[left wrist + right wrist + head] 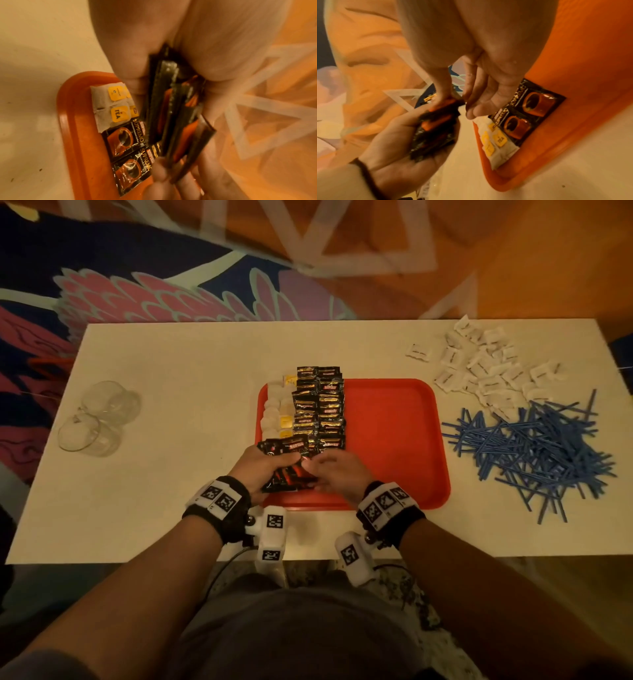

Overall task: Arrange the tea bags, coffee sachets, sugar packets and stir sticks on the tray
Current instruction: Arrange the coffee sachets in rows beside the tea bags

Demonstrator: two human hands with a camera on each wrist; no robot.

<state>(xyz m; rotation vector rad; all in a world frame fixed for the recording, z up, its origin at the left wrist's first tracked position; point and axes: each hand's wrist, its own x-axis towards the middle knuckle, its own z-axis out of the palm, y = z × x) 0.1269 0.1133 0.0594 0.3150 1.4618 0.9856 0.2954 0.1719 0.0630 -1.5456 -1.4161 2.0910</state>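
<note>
A red tray [394,440] lies mid-table. Along its left side runs a column of tea bags [277,412], with two columns of black coffee sachets [322,409] beside it. At the tray's near left corner my left hand [260,467] grips a stack of coffee sachets [286,477], seen edge-on in the left wrist view [171,108]. My right hand [332,470] meets it and pinches the top sachet [453,100] between thumb and forefinger. White sugar packets [486,371] and blue stir sticks [534,453] lie in heaps on the table to the right.
Two clear glasses [99,419] lie on the table's left part. The right half of the tray is bare red. Patterned floor shows beyond the table's far edge.
</note>
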